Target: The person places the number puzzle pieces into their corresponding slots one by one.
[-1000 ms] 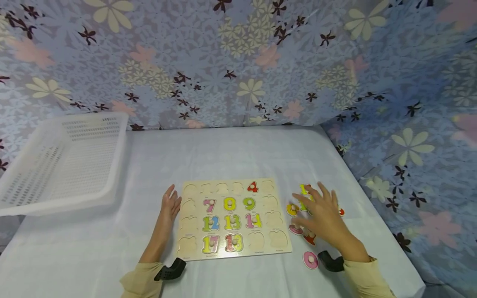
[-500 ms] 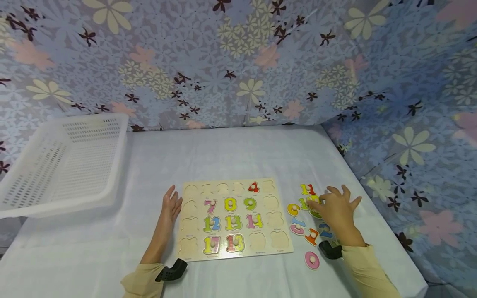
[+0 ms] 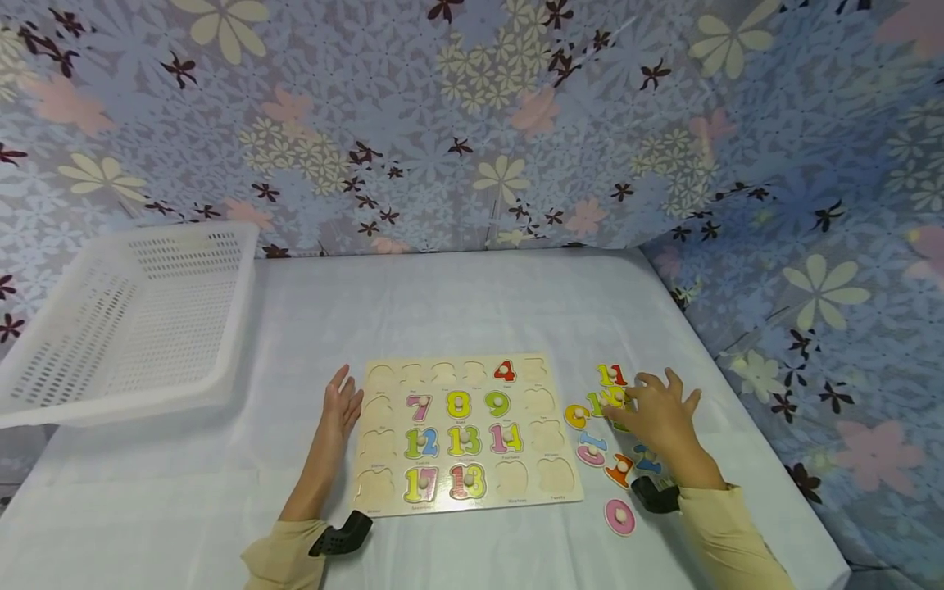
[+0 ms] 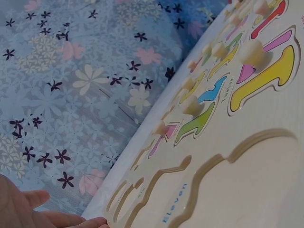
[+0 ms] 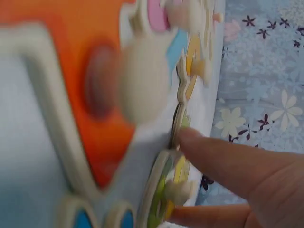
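Observation:
A wooden number puzzle board (image 3: 440,508) lies on the table, with knobbed number pieces in several recesses, such as the red 4 (image 3: 505,371) and yellow 8 (image 3: 459,404). My left hand (image 3: 342,406) rests by the board's left edge, fingers extended, holding nothing; its fingertips (image 4: 97,222) show beside the board. My right hand (image 3: 660,418) reaches over loose pieces right of the board. Its thumb (image 5: 194,140) touches the edge of a piece, and another finger sits by the knob of a green-and-yellow piece (image 5: 154,204). The other fingers are spread upward, hiding part of the pile.
Around the right hand lie a yellow-and-red 11 (image 3: 611,375), an orange 1 (image 3: 619,469), a blue 2 (image 3: 649,459) and a pink 0 (image 3: 619,518). A white plastic basket (image 3: 229,328) stands at the far left. Floral cloth (image 3: 413,123) hangs behind the table.
My right hand, spread over the pile a second ago, has moved right and brought its thumb and index finger down to the green-and-yellow pieces. The left hand stays in place.

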Action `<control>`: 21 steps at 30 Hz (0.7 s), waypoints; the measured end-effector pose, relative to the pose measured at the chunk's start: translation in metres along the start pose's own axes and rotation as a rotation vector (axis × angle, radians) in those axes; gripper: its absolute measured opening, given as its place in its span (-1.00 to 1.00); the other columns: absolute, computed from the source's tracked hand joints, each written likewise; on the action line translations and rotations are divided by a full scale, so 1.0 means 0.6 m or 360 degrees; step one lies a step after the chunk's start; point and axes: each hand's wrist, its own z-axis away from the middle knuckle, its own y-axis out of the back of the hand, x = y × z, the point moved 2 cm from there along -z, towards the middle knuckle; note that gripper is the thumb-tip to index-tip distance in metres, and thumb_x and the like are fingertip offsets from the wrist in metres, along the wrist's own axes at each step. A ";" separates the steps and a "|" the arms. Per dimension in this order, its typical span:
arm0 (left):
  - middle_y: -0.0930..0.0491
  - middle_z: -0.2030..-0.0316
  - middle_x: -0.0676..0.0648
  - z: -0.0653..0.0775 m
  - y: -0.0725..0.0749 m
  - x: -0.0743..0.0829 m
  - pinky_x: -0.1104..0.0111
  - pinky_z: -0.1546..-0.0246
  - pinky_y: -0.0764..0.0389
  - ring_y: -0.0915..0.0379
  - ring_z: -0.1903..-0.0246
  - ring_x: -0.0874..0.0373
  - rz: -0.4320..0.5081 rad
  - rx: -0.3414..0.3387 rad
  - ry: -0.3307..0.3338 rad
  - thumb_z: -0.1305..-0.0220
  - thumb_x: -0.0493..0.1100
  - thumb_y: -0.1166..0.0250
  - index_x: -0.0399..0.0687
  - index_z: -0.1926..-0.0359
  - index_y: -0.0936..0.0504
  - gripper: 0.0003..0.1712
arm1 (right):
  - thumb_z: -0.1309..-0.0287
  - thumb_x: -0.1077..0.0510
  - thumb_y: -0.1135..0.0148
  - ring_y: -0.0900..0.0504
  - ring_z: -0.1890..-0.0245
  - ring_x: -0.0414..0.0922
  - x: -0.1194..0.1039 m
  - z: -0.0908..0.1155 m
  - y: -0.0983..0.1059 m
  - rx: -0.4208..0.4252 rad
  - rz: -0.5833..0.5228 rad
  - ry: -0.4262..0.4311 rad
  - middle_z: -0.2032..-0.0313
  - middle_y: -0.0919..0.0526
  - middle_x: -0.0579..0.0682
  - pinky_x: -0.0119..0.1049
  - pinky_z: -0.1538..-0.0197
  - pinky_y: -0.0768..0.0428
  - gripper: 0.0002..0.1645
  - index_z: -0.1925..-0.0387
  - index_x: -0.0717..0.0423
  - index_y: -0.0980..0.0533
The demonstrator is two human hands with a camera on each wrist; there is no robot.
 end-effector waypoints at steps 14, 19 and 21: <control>0.31 -0.47 -0.36 0.005 0.003 -0.006 0.01 -0.41 0.10 0.22 -0.42 -0.30 -0.0175 0.0020 -0.0032 -0.52 0.22 0.43 -0.11 -0.53 0.27 -0.23 | -0.21 -0.08 -0.29 -0.01 -0.28 0.47 -0.017 -0.015 -0.004 0.0113 -0.0090 -0.0017 -0.11 -0.43 0.40 0.59 -0.14 0.21 -0.53 0.25 0.31 -0.68; 0.28 -0.49 -0.30 0.017 0.000 0.005 0.05 -0.42 0.08 0.18 -0.43 -0.23 -0.0296 -0.0011 -0.0037 -0.55 0.11 0.50 -0.05 -0.54 0.27 -0.33 | -0.10 -0.10 -0.39 -0.10 -0.22 0.49 -0.025 -0.031 -0.005 0.0199 0.0005 -0.0017 0.06 -0.53 0.36 0.61 -0.13 0.18 -0.58 0.63 0.15 -0.65; 0.28 -0.49 -0.30 0.017 0.000 0.005 0.05 -0.42 0.08 0.18 -0.43 -0.23 -0.0300 -0.0009 -0.0027 -0.55 0.11 0.50 -0.05 -0.54 0.27 -0.32 | -0.06 -0.04 -0.43 -0.11 -0.22 0.50 -0.030 -0.036 -0.005 0.0204 0.0038 0.0006 0.08 -0.54 0.35 0.61 -0.13 0.17 -0.63 0.66 0.14 -0.64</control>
